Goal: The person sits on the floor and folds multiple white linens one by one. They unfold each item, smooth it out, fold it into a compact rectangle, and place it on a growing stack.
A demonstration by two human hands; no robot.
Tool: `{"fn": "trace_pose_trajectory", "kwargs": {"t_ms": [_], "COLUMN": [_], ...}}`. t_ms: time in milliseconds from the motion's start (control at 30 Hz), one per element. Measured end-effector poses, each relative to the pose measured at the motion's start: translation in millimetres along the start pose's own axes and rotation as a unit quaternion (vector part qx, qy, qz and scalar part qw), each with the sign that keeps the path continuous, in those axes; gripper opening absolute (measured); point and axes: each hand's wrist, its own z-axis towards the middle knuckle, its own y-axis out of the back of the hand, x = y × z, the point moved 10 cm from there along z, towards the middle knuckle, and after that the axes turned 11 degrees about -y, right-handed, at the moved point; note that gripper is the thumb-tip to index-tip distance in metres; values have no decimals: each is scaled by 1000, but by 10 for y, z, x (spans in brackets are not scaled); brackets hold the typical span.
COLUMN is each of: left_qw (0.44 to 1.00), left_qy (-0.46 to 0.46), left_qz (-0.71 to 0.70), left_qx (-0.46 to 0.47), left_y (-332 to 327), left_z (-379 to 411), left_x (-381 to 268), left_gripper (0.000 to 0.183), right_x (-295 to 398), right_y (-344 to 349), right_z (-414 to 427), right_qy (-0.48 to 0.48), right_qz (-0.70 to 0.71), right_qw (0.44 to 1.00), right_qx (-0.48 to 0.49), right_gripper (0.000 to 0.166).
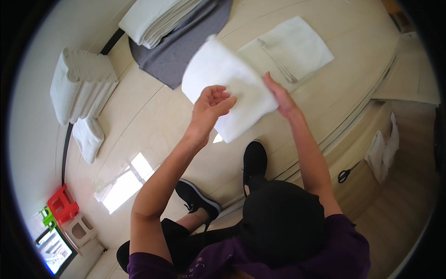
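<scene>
A folded white cloth (230, 83) is raised above the tiled floor, slightly blurred. My right hand (281, 97) grips its right edge, with some fingers hidden behind the fabric. In front of the cloth's lower left part is my left hand (216, 101), its fingers loosely curled and the thumb apart, with nothing seen between them. Beyond my right hand, another white cloth (306, 45) lies on the floor, partly folded and partly covered from view by the raised one. A thick stack of folded white cloths (153, 22) rests on a grey cloth (167, 59) at the top.
Folded white cloths (83, 83) stand along the left wall, with a smaller white cloth (88, 137) beside them. Red (63, 204), green and beige plastic stools are at lower left. Black scissors (345, 175) and white cloths (381, 153) lie at right. My black shoes (255, 158) are below.
</scene>
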Motion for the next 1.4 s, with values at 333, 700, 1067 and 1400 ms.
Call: {"fn": "trace_pose_trajectory", "kwargs": {"t_ms": [333, 700, 1067, 1400], "left_qw": [969, 970, 913, 970], "left_qy": [164, 170, -65, 53], "left_qz": [82, -104, 366, 40], "left_qx": [-164, -137, -167, -232], "left_y": [1017, 556, 1353, 1631], "left_z": [-22, 341, 1021, 813], "left_x": [1410, 1651, 855, 1385], "left_gripper": [72, 77, 67, 31], "right_x": [-180, -246, -290, -373], "right_y": [1188, 1192, 1182, 1223], "right_z": [116, -41, 68, -18], "right_qy": [-103, -22, -7, -55], "right_qz": [-161, -46, -29, -158], "right_qw": [953, 939, 954, 929], "right_qx": [-236, -339, -299, -331], "right_gripper": [113, 58, 47, 36]}}
